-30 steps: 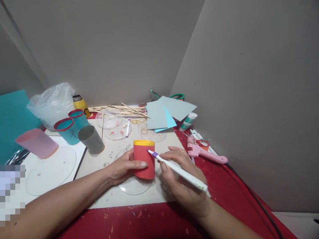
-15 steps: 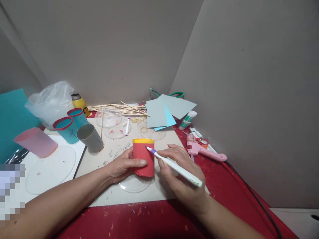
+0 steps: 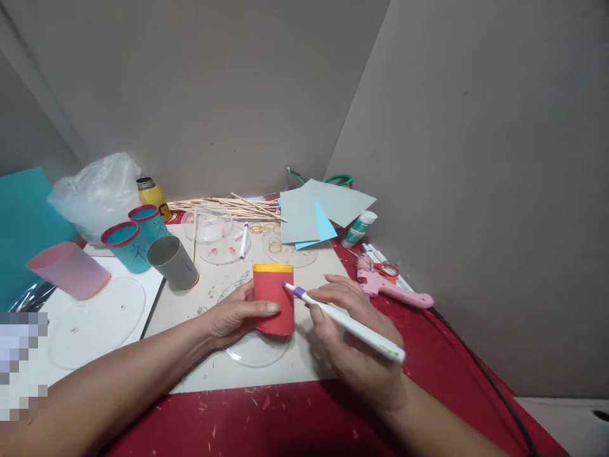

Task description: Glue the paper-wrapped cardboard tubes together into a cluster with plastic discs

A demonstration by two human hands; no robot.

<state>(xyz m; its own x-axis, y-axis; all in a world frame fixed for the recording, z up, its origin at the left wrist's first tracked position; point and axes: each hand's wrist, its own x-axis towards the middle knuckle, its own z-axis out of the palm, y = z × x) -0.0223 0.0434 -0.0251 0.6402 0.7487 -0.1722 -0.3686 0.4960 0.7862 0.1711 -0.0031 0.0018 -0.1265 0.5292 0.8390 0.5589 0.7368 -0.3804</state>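
My left hand [image 3: 235,314] is wrapped round a red paper cup with a yellow rim [image 3: 273,298], holding it upright on a clear plastic disc [image 3: 254,350]. The thumb lies across the cup's front. My right hand [image 3: 354,336] grips a white marker with a purple collar [image 3: 342,322] like a pen. Its tip touches the cup's upper right side.
Two teal cups [image 3: 133,241], a grey cup [image 3: 172,262] and a pink cup [image 3: 69,270] stand at the left. Wooden sticks [image 3: 223,207], pale blue papers [image 3: 318,212], a glue bottle [image 3: 359,228], a pink glue gun [image 3: 392,289] and its cable lie behind and right.
The marker tip has stayed at the cup's upper right side with small shifts. The cup and my left hand have hardly moved.
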